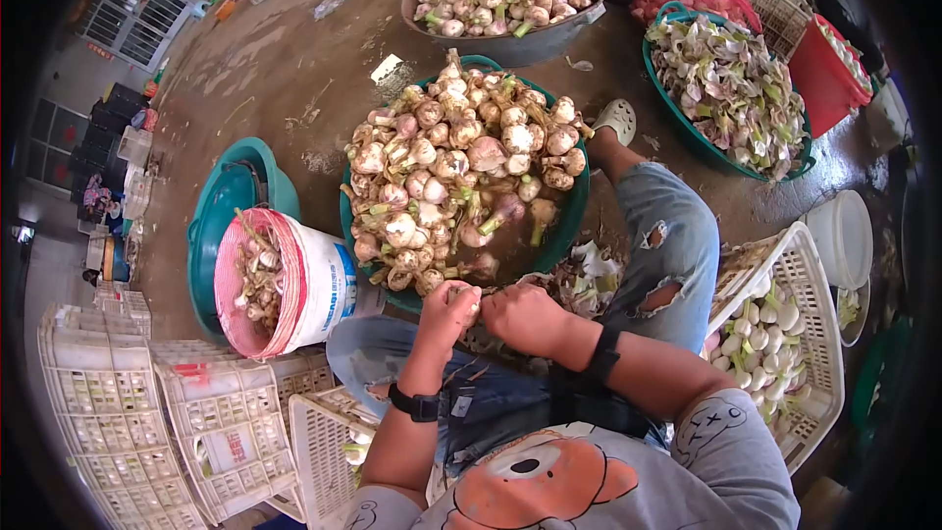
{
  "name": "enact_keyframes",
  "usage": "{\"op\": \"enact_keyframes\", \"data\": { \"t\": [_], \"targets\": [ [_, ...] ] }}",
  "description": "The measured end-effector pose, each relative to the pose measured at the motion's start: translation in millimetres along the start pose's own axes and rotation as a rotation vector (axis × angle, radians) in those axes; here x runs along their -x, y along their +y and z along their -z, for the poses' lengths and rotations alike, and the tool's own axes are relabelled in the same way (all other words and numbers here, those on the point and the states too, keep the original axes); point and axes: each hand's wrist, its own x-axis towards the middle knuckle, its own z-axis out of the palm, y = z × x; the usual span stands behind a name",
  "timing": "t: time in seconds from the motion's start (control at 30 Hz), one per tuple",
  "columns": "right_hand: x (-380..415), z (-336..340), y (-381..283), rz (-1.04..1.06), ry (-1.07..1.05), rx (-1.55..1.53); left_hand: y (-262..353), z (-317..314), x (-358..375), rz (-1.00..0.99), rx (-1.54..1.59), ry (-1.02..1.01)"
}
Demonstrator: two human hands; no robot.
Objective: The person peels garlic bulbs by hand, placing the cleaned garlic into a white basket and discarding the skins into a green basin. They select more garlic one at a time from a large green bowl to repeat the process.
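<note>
My left hand (449, 314) is closed in front of my lap, with a small pale part of what looks like a garlic bulb (475, 313) showing at its fingers. Right beside it, my right hand (525, 320) is closed too, its fingertips turned toward the left hand; what they grip is hidden. Just beyond both hands stands a wide green basin (581, 206) heaped with untrimmed garlic bulbs (451, 162), several with stems and soil. Loose garlic skins (589, 280) lie beneath, by my right forearm.
Left stands a white bucket (329, 285) with stemmed garlic, against green tubs (211, 201). A crate (819, 373) of peeled-looking garlic is at right. Farther off are a metal basin (559, 42) of bulbs, a green tub (677, 132) of skins and stacked crates (226, 432).
</note>
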Motion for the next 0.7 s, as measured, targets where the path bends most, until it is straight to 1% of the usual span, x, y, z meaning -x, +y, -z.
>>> {"op": "enact_keyframes", "data": {
  "t": [0.03,0.1,0.13,0.2,0.23,0.27,0.3,0.33,0.37,0.4,0.43,0.47,0.5,0.53,0.57,0.6,0.63,0.67,0.7],
  "targets": [
    [-1,0,0,0.003,0.001,0.001,1,3,0,-0.002,0.001,0.002],
    [-3,0,3,-0.116,-0.068,-0.233,-1,9,-4,0.204,0.079,-0.065],
    [-4,-1,8,-0.119,-0.066,-0.228,-5,12,-6,0.201,0.078,-0.070],
    [-6,-6,18,-0.679,-0.286,-1.080,-11,14,-6,0.193,0.254,-0.245],
    [-5,-8,19,-0.907,-0.344,-1.398,-13,12,-6,0.196,0.253,-0.251],
    [-2,-8,18,-0.913,-0.340,-1.395,-13,9,-6,0.089,0.176,-0.255],
    [0,-3,16,-0.956,-0.257,-1.565,-11,6,-6,-0.023,0.100,-0.257],
    [1,2,15,-0.992,-0.169,-1.733,-8,4,-6,-0.026,0.103,-0.259],
    [0,10,17,-0.903,-0.212,-1.553,-6,3,-6,-0.121,0.091,-0.231],
    [1,5,16,-0.904,-0.217,-1.552,-4,2,-4,-0.215,0.079,-0.200],
    [3,-3,14,-0.690,-0.050,-1.269,-4,3,0,-0.210,0.082,-0.196],
    [5,-11,12,-0.476,0.106,-0.982,-3,3,5,-0.223,-0.042,-0.230],
    [6,-14,11,-0.489,0.182,-0.904,-1,4,9,-0.237,-0.169,-0.266],
    [5,-16,15,-0.490,0.183,-0.905,0,4,11,-0.252,-0.297,-0.304],
    [3,-17,21,-0.767,0.065,-1.146,-3,0,14,-0.335,-0.422,-0.276],
    [1,-18,27,-1.047,-0.062,-1.377,-5,-2,15,-0.334,-0.423,-0.281],
    [3,-20,32,-1.051,-0.114,-1.566,-8,-3,15,-0.419,-0.482,-0.250],
    [5,-21,32,-1.052,-0.113,-1.567,-9,-2,15,-0.503,-0.541,-0.216],
    [5,-16,31,-0.841,-0.095,-1.442,-5,-3,17,-0.423,-0.421,-0.224]
  ]
}}
